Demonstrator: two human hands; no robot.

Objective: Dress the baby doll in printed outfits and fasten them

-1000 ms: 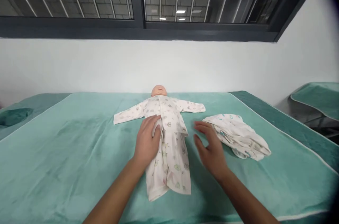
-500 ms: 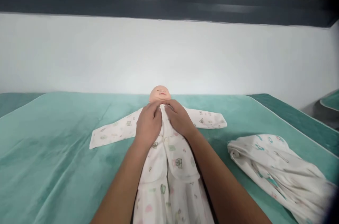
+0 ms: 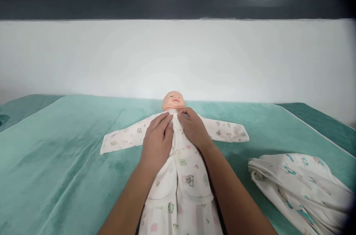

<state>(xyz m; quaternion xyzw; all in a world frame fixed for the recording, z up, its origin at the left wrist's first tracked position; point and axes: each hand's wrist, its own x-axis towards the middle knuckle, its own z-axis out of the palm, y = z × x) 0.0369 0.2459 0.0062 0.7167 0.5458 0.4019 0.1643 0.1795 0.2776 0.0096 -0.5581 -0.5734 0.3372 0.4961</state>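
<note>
Nearest us, at the near edge of the green cover [image 3: 69, 175], we saw printed white pants [image 3: 183, 220], their top tucked beneath the hem of a printed white shirt [image 3: 191, 179]. Toward the near right corner we noticed a rumpled patterned cloth [image 3: 308, 190], apart from the clothes. The shirt lay face up on the doll, midway between the cover's left and right edges, sleeves stretched toward both. On its chest we saw the left hand [image 3: 157, 144], fingers side by side, tips near the collar. The right hand [image 3: 194, 129] was bent at the neckline; we could not tell whether either hand pinched fabric. Just beyond, near the far edge, we saw the doll's head [image 3: 174, 101], then the white wall [image 3: 178, 60] and the dark window frame [image 3: 178, 8].
</note>
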